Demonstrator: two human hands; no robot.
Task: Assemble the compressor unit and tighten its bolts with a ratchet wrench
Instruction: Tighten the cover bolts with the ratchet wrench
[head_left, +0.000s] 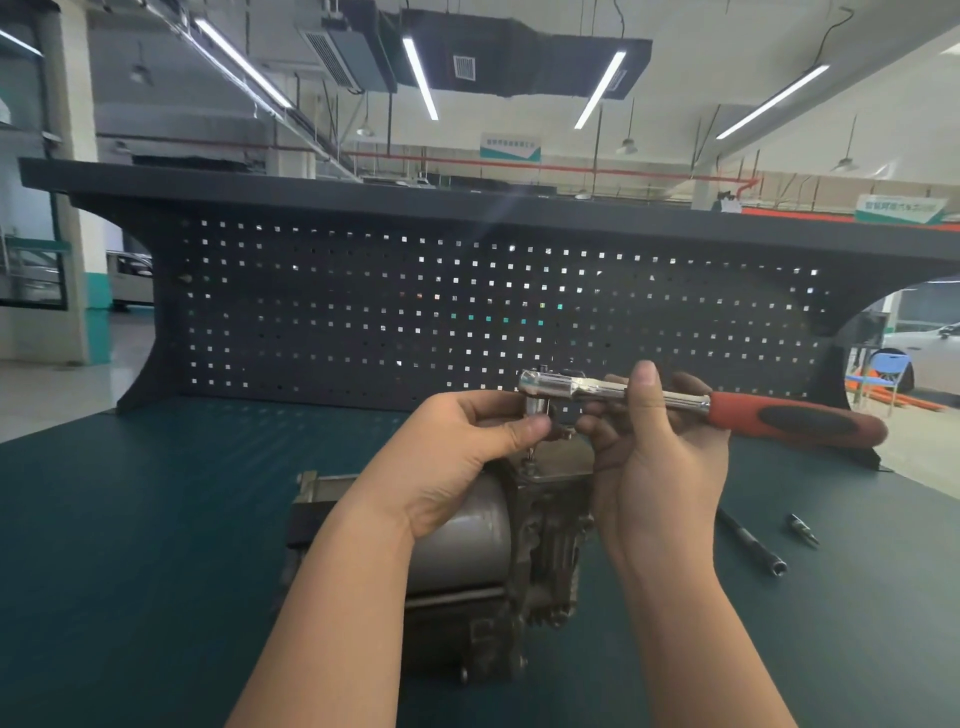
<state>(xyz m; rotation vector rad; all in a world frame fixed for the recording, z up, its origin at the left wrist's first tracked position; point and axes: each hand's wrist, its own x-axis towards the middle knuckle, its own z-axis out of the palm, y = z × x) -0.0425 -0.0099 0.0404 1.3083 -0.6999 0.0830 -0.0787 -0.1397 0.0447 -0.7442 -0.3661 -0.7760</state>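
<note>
Both forearms enter from the bottom edge and meet above the compressor unit (498, 545), which lies on the green bench mat (130, 545) directly in front of the person.

Left hand (457, 457): fingers curled, thumb and fingertips pinching the socket or bit under the ratchet head, just above a bolt (530, 460) standing on top of the unit.

Right hand (654, 467): fingers wrapped round the chrome shank of the ratchet wrench (675, 402), thumb raised over it. The red-and-black handle projects free to the right.

An extension bar (750, 543) and a small loose bit (804, 530) lie on the mat to the right, apart from the unit.

Behind the bench stands a dark pegboard (467, 312).

Probable faults:
- Bit not seated squarely on the bolt; it may slip and round the head.
- Bolt started at an angle; cross-threading is likely.
- Grip on the shank, not the handle, gives little leverage.

Markings: none legible on tool or unit. Two hanging signs (510, 148) in the hall carry writing too blurred to read.
</note>
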